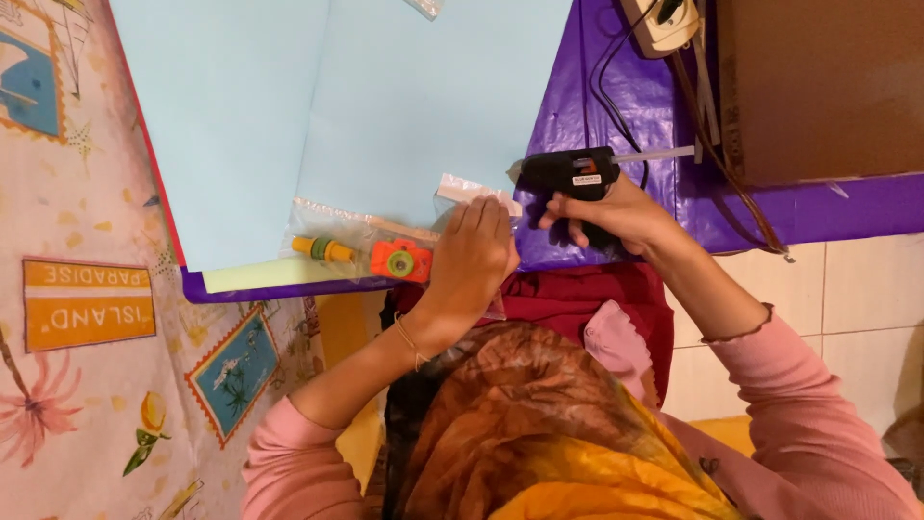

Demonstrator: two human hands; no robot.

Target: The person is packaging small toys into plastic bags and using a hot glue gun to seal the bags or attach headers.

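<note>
While your right hand [616, 214] grips the black glue gun [568, 178], fingers wrapped shut round its handle, the gun lies roughly horizontal: nozzle pointing toward the clear plastic bag [385, 236], glue stick [664, 153] out the back. Left hand [472, 255] pressed flat on the bag, fingers together, near the desk's front edge. Bag holds an orange toy camera [399, 260] & a yellow-green piece [325, 249], long axis parallel to the edge. Light blue sheets [318, 106] cover most of the purple desk [616, 96]; cables [616, 58] + cardboard box [818, 87] crowd the rt side.
</note>
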